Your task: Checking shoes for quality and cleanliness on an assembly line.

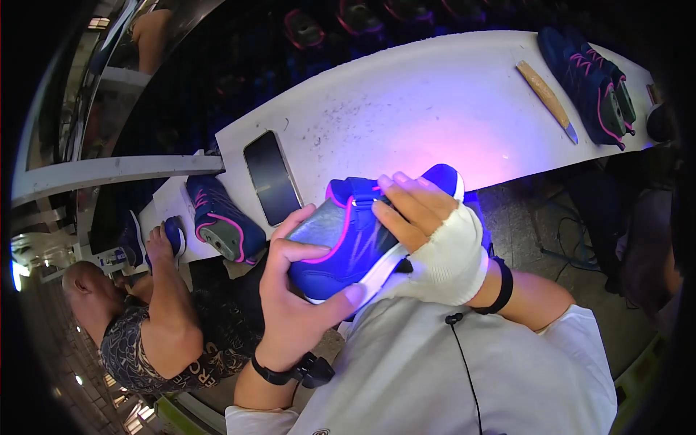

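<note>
Left hand (pixel 290 301): grasping the shoe (pixel 344 254) by its heel end, thumb on the white sole (pixel 380 275).
Right hand (pixel 448 254): gloved, bare fingers laid over the strap side and toe half, grasping too.
Shoe: centre of the frame, blue with pink trim, grey last (pixel 322 225) inside.
Handling: best, I judge, to hold the heel firm, press evenly with fingertips, and avoid smudging the sole.
Phone (pixel 272 177): left of centre, on the bench (pixel 362 94).
Knife (pixel 547 101): upper right, beside more shoes (pixel 591 94).
Co-worker (pixel 174 326): lower left.
</note>
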Demonstrator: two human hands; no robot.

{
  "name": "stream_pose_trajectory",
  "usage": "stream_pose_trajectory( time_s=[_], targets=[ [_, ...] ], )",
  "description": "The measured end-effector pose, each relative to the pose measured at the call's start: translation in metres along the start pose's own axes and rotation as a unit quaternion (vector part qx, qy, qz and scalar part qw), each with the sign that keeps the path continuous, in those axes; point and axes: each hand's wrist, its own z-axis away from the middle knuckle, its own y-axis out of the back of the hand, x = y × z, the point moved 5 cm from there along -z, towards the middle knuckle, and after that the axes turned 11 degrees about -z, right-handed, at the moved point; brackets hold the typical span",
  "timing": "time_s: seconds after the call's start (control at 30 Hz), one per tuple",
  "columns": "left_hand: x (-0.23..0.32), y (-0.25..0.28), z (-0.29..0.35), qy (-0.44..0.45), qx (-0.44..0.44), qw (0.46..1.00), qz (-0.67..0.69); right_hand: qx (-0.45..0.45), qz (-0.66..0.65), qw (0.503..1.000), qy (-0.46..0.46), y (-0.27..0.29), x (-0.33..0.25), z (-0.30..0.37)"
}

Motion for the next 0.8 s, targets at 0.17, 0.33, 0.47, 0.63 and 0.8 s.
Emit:
stream_pose_trajectory(
  time_s=[0.17,0.33,0.47,0.63,0.8],
  targets=[
    [-0.019,0.004,-0.014,0.032,0.005,0.996,0.080,-0.119,-0.039,0.991,-0.053,0.019,0.046,0.005],
    [-0.023,0.003,-0.017,0.036,0.022,0.995,0.085,-0.140,-0.146,0.966,-0.163,0.010,0.077,0.032],
    [-0.019,0.002,-0.013,0.027,0.036,0.998,0.035,-0.125,-0.208,0.951,-0.190,0.002,0.077,0.036],
    [-0.016,0.004,-0.016,0.007,0.027,1.000,0.010,-0.089,-0.251,0.941,-0.208,0.014,0.084,0.031],
    [-0.020,0.011,-0.031,-0.021,0.005,0.998,0.058,-0.137,-0.379,0.870,-0.286,0.021,0.101,0.032]
  ],
)
